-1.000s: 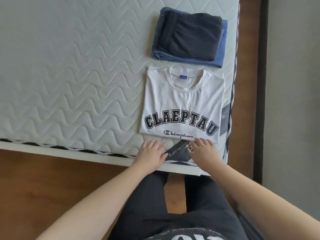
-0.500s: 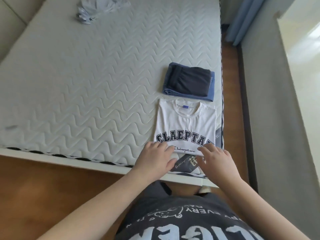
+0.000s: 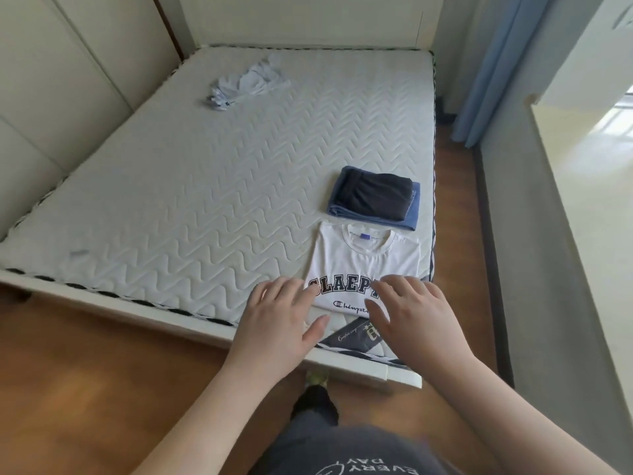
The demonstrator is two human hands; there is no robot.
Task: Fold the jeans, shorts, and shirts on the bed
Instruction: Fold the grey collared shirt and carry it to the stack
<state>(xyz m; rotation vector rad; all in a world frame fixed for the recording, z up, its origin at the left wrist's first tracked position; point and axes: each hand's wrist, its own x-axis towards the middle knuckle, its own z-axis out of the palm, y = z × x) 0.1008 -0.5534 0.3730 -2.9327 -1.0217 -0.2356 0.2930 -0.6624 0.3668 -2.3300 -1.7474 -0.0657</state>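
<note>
Home bedroom: bare quilted mattress [image 3: 205, 186], blue curtain [image 3: 486, 80], wood floor [image 3: 85, 371].

The lower corners of the folded white T-shirt [image 3: 368, 265] and part of its lettering are covered by the left hand [image 3: 281, 323] and right hand [image 3: 416, 320]. The crumpled garment [image 3: 248, 84] is too bunched to be identified.

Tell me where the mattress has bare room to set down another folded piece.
Bare quilting runs left of the white printed T-shirt and the folded dark shorts, up to the crumpled light garment. The mattress is crowded at its near right corner, where both hands hover.
</note>
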